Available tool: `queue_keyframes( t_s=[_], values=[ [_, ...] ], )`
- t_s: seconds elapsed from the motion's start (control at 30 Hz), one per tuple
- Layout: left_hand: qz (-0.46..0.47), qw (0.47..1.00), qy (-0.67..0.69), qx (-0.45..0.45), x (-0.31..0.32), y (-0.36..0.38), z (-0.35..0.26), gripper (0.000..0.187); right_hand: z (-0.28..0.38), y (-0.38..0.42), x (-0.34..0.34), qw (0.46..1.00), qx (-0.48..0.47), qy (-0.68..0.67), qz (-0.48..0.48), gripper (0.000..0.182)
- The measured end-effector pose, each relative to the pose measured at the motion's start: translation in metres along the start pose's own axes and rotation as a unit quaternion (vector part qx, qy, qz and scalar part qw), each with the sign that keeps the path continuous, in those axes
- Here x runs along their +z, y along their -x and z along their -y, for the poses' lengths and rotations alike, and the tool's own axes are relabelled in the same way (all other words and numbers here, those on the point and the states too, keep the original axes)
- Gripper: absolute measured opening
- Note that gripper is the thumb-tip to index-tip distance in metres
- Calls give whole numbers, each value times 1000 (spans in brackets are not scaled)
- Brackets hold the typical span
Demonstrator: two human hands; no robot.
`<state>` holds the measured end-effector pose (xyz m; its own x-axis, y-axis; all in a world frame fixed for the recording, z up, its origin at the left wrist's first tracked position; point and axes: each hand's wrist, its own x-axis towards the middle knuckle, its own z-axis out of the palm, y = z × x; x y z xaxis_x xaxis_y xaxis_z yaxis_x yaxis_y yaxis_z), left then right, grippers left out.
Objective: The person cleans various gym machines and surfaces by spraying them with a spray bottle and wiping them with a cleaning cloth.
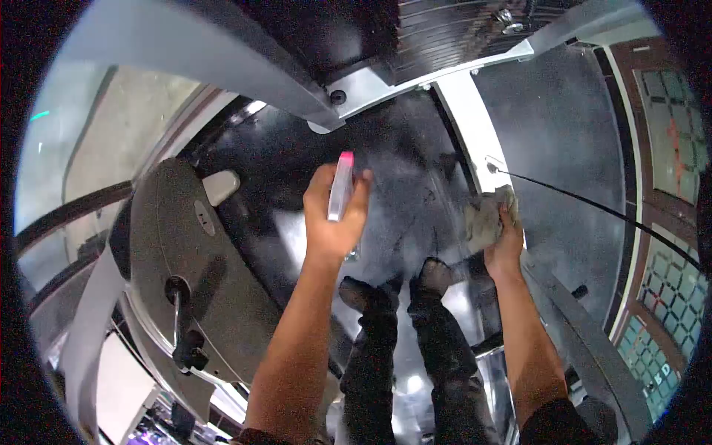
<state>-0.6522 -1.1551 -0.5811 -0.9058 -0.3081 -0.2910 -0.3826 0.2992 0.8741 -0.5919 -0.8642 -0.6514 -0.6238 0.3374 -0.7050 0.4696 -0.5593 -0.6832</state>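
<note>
My left hand (pixel 335 222) is closed round a spray bottle, its white head (pixel 340 191) seen from above with a pink tip pointing away from me. A bit of the clear bottle shows below the wrist; the rest is hidden by the hand. Over on the right, my right hand (pixel 507 243) grips a crumpled, greyish-beige cloth (pixel 482 221). The cloth lies close against the white metal strip (pixel 475 126) at the edge of the dark floor (pixel 400 170).
A grey door panel (pixel 196 245) with a window crank (pixel 180 319) stands at the left. A grey post (pixel 215 52) slants across the top left. One thin black cable (pixel 578 196) runs rightward from the white strip. My shoes (pixel 436 274) rest on the shiny floor.
</note>
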Motion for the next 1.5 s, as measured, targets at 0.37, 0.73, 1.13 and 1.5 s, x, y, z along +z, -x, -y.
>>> queue_keyframes(
  t_s=[0.37, 0.73, 1.13, 1.5],
  values=[
    [11, 1000, -6, -11, 41, -49, 43, 24, -64, -36, 2, 993, -3, 118, 3, 54],
    [33, 994, -64, 85, 28, -65, 70, 26, -78, -93, 144, 816, -323, 430, 213, 36],
    [47, 996, -64, -45, -36, 2, 91, 33, -133, -214, 274, 668, -546, 468, 193, 45],
    [17, 996, -50, -67, -51, 31, 88, 31, -123, -206, 291, 605, -428, 654, 152, 45]
  ],
)
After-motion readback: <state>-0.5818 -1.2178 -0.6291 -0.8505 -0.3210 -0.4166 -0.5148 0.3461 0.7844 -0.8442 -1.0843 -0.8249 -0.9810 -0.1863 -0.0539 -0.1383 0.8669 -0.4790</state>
